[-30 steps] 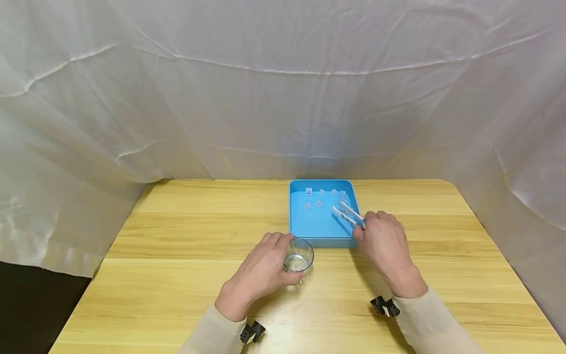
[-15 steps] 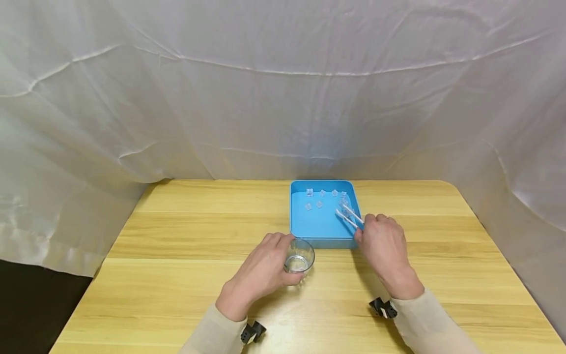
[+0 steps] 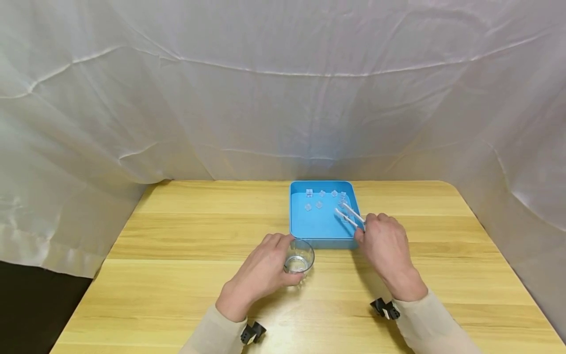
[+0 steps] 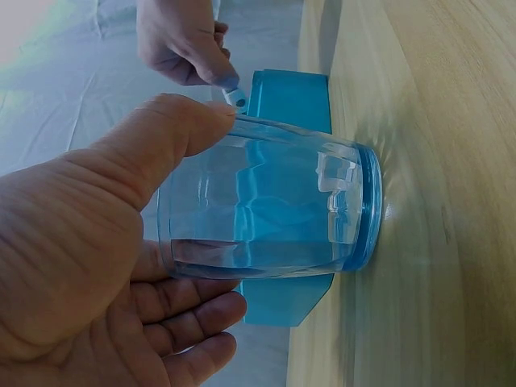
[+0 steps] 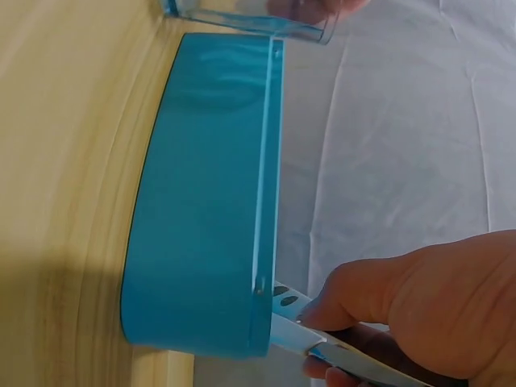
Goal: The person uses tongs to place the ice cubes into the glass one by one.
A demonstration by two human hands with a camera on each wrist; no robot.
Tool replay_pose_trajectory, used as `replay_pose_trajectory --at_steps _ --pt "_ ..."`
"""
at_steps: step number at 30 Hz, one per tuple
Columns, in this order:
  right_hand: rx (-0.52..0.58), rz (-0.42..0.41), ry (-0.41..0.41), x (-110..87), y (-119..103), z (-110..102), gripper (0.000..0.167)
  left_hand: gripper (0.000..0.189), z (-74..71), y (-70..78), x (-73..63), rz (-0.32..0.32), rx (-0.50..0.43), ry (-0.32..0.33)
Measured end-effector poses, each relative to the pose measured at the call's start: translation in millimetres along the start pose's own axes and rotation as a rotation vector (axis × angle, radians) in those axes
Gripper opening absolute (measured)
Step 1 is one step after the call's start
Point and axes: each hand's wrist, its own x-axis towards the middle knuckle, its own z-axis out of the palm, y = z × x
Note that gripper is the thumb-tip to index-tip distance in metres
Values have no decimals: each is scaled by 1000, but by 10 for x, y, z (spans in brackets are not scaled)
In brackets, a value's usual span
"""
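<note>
My left hand point(image 3: 263, 269) holds a clear drinking glass point(image 4: 282, 201) upright on the table, thumb on one side and fingers on the other. Low inside the glass, clear cube-like shapes point(image 4: 337, 193) show in the left wrist view. White tongs point(image 3: 355, 213) are gripped in my right hand point(image 3: 385, 250), reaching over the near right part of a blue tray point(image 3: 309, 227). Their two arms stand apart, tips down among clear cubes at the tray's right side. In the right wrist view the tray wall hides the tips of the tongs point(image 5: 294, 334).
Several clear cubes point(image 3: 309, 192) lie spread across the back of the tray, just beyond the glass. The wooden table point(image 3: 185, 236) ends at a pale hanging cloth point(image 3: 247, 118) behind. Small black devices point(image 3: 384, 308) sit on both wrists.
The tongs dip slightly toward me and rightward, then shift back a little, their arms remaining apart. The left hand and glass stay put.
</note>
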Motion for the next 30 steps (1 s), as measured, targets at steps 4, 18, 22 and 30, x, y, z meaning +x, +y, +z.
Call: replay_pose_trajectory --at_steps 4,18,22,30 --pt "-1 12 -55 -14 23 4 25 78 3 2 0 2 6 5" --pt "94 65 -213 -14 -57 -50 23 78 6 -2 -1 9 1 9" --pt "101 76 -242 -15 -52 -117 25 78 5 -1 -1 11 -4 7" --pt "124 26 -237 -7 -108 -97 23 76 1 -1 0 7 -19 6"
